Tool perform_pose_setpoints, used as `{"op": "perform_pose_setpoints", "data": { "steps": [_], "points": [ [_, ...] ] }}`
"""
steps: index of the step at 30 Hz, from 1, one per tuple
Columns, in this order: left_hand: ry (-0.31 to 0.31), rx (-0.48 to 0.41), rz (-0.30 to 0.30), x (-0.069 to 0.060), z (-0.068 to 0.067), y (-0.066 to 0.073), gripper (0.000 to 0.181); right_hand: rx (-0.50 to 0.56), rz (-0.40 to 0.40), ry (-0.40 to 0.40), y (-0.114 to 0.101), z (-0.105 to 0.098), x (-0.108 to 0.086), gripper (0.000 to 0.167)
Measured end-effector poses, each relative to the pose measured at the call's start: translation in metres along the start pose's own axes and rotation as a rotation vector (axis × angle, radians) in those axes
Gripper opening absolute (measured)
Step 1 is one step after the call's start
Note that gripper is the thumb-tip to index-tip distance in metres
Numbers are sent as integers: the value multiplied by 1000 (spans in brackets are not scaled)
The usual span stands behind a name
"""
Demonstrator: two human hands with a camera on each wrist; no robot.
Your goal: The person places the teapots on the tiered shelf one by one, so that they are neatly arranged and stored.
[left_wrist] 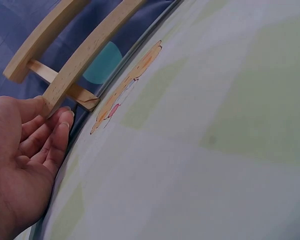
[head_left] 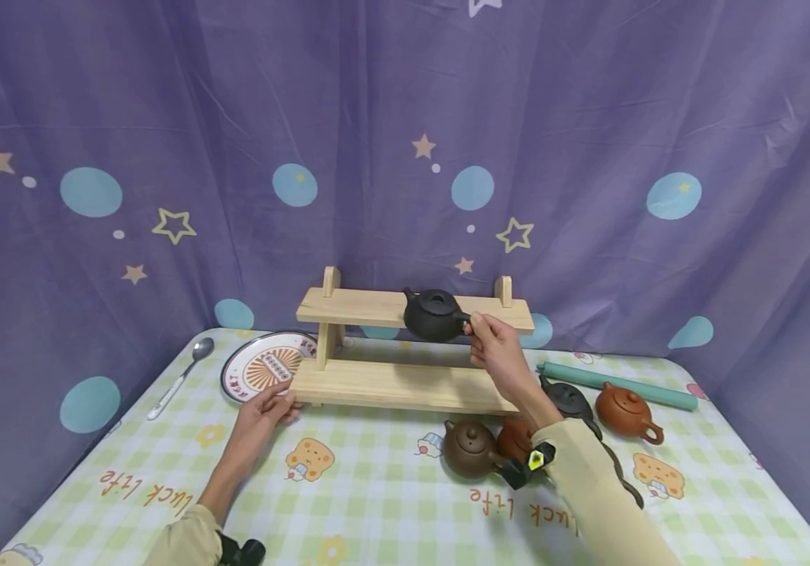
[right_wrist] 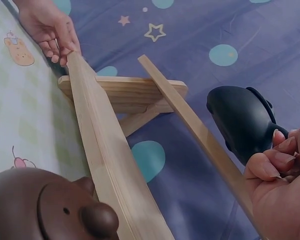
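A two-tier wooden shelf [head_left: 405, 385] stands near the back of the table. My left hand [head_left: 260, 420] pinches the left end of its lower board; the left wrist view shows the thumb above and fingers below the wood [left_wrist: 72, 70]. My right hand [head_left: 500, 354] grips a black teapot [head_left: 435, 316] by its handle, spout toward the left, in front of the upper board. In the right wrist view the black teapot [right_wrist: 242, 122] appears apart from the upper board [right_wrist: 200, 137]; in the head view it overlaps that board.
A brown teapot [head_left: 471, 450] and a partly covered reddish one [head_left: 514, 439] sit before the shelf. To the right are another black teapot [head_left: 569, 401], an orange-brown teapot [head_left: 624, 412] and a green roll [head_left: 617, 385]. A plate [head_left: 235, 377] and spoon [head_left: 180, 379] lie left.
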State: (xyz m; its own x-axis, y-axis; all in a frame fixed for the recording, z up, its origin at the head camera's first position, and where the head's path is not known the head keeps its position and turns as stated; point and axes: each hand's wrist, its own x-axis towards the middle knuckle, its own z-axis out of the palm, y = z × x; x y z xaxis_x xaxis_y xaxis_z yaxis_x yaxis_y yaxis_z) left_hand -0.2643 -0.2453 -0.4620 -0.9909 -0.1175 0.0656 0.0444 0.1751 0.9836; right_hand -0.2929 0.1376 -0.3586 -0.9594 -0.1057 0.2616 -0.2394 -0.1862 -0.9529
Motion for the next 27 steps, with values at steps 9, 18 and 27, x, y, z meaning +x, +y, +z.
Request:
{"op": "perform_pose_setpoints", "data": {
  "steps": [9, 18, 27],
  "points": [
    [-1, 10, -7, 0, 0, 1, 46, 36, 2, 37, 4, 10, 9, 36],
    [-2, 21, 2, -1, 0, 1, 46, 33, 5, 41, 10, 19, 17, 35],
    [-5, 27, 3, -1, 0, 2, 45, 38, -1, 59, 13, 30, 25, 31]
  ]
}}
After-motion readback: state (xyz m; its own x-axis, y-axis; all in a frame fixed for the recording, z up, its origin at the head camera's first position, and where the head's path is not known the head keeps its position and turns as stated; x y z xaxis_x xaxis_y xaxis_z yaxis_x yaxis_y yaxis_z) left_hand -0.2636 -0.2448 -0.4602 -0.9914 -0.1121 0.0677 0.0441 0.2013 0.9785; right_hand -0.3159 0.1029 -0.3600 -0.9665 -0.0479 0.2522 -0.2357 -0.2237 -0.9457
